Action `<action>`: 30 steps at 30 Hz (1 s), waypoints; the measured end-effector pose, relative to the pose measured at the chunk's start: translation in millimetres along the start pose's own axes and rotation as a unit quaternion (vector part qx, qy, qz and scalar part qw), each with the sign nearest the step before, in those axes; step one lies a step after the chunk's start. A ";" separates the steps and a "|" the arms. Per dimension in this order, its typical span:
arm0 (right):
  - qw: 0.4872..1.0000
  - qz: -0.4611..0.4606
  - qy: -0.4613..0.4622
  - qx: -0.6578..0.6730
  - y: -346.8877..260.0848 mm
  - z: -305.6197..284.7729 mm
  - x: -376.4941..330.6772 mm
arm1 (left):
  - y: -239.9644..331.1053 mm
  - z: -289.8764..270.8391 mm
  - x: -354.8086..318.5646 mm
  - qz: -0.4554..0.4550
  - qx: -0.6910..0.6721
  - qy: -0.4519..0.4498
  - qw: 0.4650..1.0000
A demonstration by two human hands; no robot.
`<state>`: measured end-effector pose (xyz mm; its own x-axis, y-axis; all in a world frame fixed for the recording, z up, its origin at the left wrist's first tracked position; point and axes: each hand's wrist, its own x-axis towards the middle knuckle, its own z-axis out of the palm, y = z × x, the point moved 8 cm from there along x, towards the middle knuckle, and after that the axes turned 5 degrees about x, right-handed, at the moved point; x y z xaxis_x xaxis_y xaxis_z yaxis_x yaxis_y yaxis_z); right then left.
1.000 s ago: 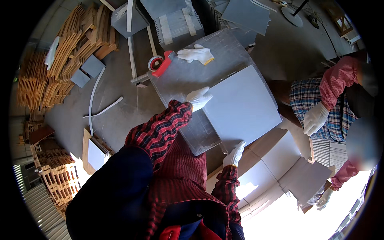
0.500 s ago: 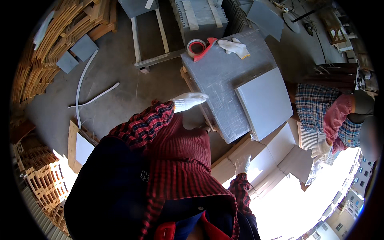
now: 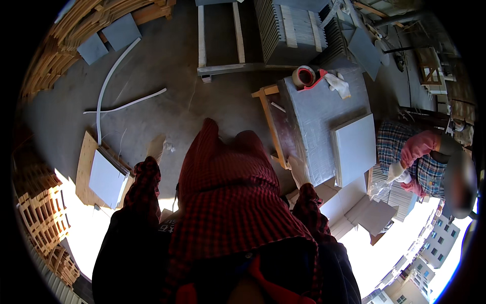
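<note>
My left hand (image 3: 156, 145), in a light work glove, hangs over the concrete floor on my left. Motion smears its fingers, and no held object can be made out. My right hand (image 3: 299, 171), also gloved, is beside the near left corner of a plastic-wrapped grey stack (image 3: 316, 126). Its fingers look stretched out and nothing shows in them; whether it touches the stack I cannot tell. A pale flat panel (image 3: 355, 148) lies on the stack's right part. Farther back on it are a red tape dispenser (image 3: 305, 77) and a white glove (image 3: 337, 84).
Another person (image 3: 405, 157) in a plaid apron works at the right, gloved hands near clear plastic. White strips (image 3: 107, 81) lie on the floor at left. A wooden frame (image 3: 271, 121) adjoins the stack; a white panel on a board (image 3: 106, 177) stands left. Pallets (image 3: 45, 218) are piled beyond.
My left hand has left the stack's edge and swung left over the floor. My view and body have turned, so the stack sits farther right. My right hand is now by its near left corner.
</note>
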<state>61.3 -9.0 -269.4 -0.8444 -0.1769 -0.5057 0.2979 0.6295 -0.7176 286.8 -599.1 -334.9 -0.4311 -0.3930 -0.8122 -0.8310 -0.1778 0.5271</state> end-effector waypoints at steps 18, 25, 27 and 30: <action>0.982 -0.076 -0.143 0.096 -206.0 40.1 209.4 | 246.4 85.3 56.7 0.133 0.306 -0.065 0.940; 0.966 -0.004 -0.181 0.187 -338.5 42.6 272.0 | 348.5 103.9 67.5 0.199 0.267 0.003 0.943; 0.959 -0.013 -0.192 0.207 -349.9 53.4 291.7 | 351.5 101.8 102.2 0.222 0.272 0.002 0.936; 0.952 -0.007 -0.193 0.238 -341.2 76.1 323.2 | 400.6 78.9 123.6 0.142 0.147 0.009 0.979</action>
<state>-279.3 -338.5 -224.4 -0.6500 -0.5053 -0.5676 0.5337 0.2282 -0.8143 -127.0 -647.8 -243.8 -0.6553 -0.4059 -0.6371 -0.7448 0.2065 0.6345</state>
